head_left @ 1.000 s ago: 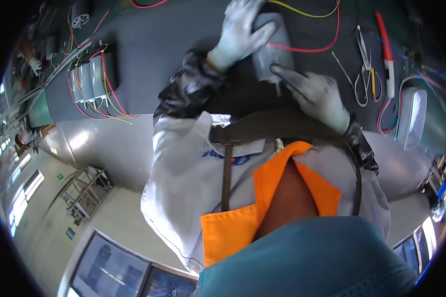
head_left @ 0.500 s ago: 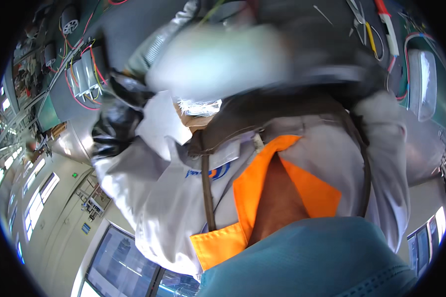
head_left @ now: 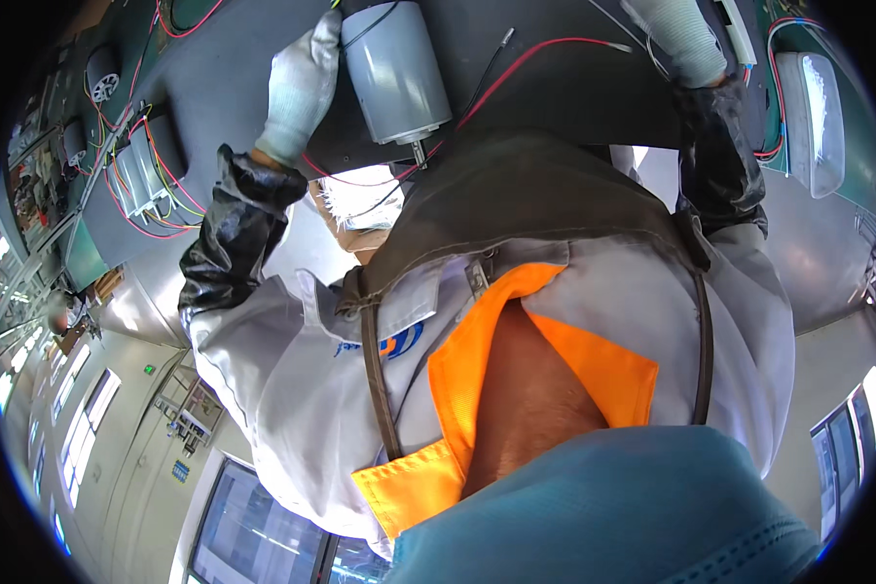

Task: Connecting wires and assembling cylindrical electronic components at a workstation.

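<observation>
A grey cylindrical motor (head_left: pixel 396 73) lies on the dark worktop, its metal shaft toward me. Red and black leads run out beside it. At its upper left is my left hand (head_left: pixel 302 88) in a white knit glove, the fingertips closed at a short yellow-green wire (head_left: pixel 336 4). Far to the right, my right hand (head_left: pixel 679 41), gloved the same way, reaches to the top edge of the view. Its fingers are partly cut off there, so what they hold is hidden. A thin grey cable (head_left: pixel 618 21) runs beside it.
Grey cylindrical parts with coloured wires (head_left: pixel 141 165) stand at the left. More motors (head_left: pixel 102 73) lie farther left. A clear plastic box (head_left: pixel 814 122) and a white bar-shaped thing (head_left: pixel 737 31) are at the right. Below the worktop edge is an open carton (head_left: pixel 346 234).
My hands have moved apart, from a blur over the middle to the motor's left side and the upper right. The grey motor now shows plainly on the worktop.
</observation>
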The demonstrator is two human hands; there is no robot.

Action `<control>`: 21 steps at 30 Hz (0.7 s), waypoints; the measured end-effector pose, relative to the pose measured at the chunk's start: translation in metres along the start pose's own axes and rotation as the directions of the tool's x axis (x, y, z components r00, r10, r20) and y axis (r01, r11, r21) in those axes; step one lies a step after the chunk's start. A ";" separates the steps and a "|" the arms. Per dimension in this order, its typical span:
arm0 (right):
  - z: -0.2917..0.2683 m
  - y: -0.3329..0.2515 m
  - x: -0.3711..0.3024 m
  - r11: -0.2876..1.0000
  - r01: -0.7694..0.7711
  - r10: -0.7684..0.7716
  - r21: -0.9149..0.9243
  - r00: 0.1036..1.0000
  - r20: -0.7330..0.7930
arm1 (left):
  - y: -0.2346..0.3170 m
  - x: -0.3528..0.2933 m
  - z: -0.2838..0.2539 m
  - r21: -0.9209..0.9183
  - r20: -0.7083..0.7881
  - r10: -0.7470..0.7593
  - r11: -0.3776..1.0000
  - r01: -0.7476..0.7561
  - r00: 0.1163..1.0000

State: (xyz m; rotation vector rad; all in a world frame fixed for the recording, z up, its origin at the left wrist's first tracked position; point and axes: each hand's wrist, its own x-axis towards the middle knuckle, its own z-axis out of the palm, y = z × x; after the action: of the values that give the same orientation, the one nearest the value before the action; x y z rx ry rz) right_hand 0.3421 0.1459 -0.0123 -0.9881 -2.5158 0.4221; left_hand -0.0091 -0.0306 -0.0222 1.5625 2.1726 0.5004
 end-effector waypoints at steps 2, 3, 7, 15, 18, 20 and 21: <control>0.013 -0.011 0.000 0.983 0.139 -0.134 -0.116 0.990 0.050 | 0.005 -0.001 -0.002 0.047 -0.051 0.062 0.997 -0.060 0.997; 0.015 -0.028 -0.003 0.983 -0.093 0.108 -0.160 0.990 0.086 | 0.012 -0.002 -0.003 -0.017 -0.023 0.088 0.996 -0.089 0.996; 0.059 -0.025 -0.008 0.885 0.062 -0.130 -0.462 0.985 -0.116 | 0.020 -0.001 -0.010 0.086 0.002 0.136 0.987 -0.136 0.991; -0.005 -0.037 -0.004 0.437 -0.374 0.463 0.818 0.873 0.151 | 0.026 0.015 -0.034 -0.470 0.467 0.360 0.875 -0.119 0.807; -0.015 -0.066 -0.007 0.015 -0.219 0.256 0.976 0.944 0.208 | 0.059 0.009 -0.074 -0.166 0.709 -0.096 0.940 0.298 0.699; -0.009 -0.070 -0.021 -0.049 -0.370 0.294 0.928 0.882 0.367 | 0.067 0.028 -0.058 -0.142 0.774 -0.152 0.904 0.402 0.614; 0.006 -0.074 -0.023 -0.161 -0.491 0.236 0.856 0.823 0.517 | 0.070 0.028 -0.060 -0.141 0.776 -0.156 0.902 0.408 0.612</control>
State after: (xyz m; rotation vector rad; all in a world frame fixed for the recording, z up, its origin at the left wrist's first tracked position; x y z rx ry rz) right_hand 0.3117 0.0772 0.0077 -0.8850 -1.0558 2.2349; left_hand 0.0077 0.0151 0.0613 0.9520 1.5335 0.0349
